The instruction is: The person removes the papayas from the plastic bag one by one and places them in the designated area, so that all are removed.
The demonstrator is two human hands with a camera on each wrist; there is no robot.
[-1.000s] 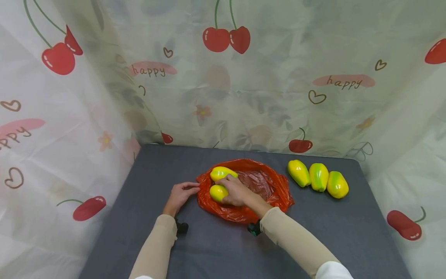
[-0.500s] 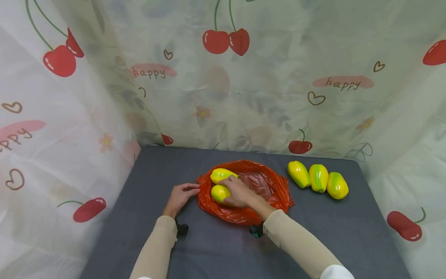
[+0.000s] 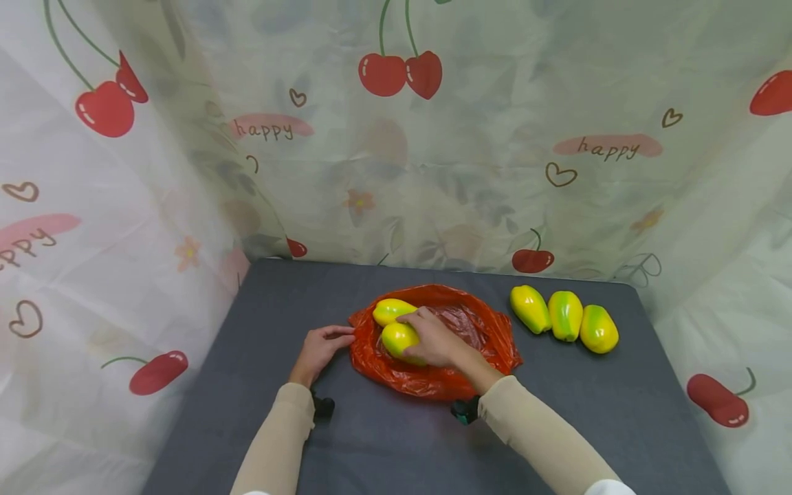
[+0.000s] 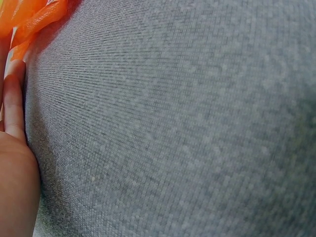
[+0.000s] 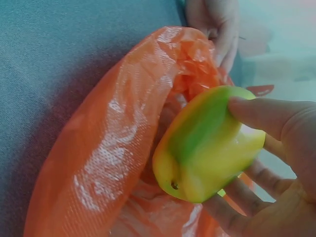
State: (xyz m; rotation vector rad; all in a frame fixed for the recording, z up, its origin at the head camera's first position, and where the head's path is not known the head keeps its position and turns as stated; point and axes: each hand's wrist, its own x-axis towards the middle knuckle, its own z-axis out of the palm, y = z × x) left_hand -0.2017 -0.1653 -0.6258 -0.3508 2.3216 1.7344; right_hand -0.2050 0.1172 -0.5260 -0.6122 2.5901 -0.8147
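A red plastic bag (image 3: 489,330) lies spread with its mouth facing up on the dark table. Inside its left part rests one yellow papaya (image 3: 391,311). Just in front of that, my right hand (image 3: 436,340) grips a second papaya (image 3: 399,338) between thumb and fingers. The right wrist view shows this papaya (image 5: 207,143) with a green stripe, held over the bag's opening. My left hand (image 3: 320,350) pinches the bag's left rim with its fingertips; in the left wrist view, fingers (image 4: 14,98) reach the orange-looking plastic (image 4: 37,22).
Three yellow-green papayas (image 3: 566,315) stand in a row at the back right of the table (image 3: 371,440). A patterned curtain (image 3: 464,172) with cherries closes off the back and both sides.
My right hand has drawn the gripped papaya slightly to the right and tilted it, inside the bag's mouth. The left hand keeps its place at the rim.
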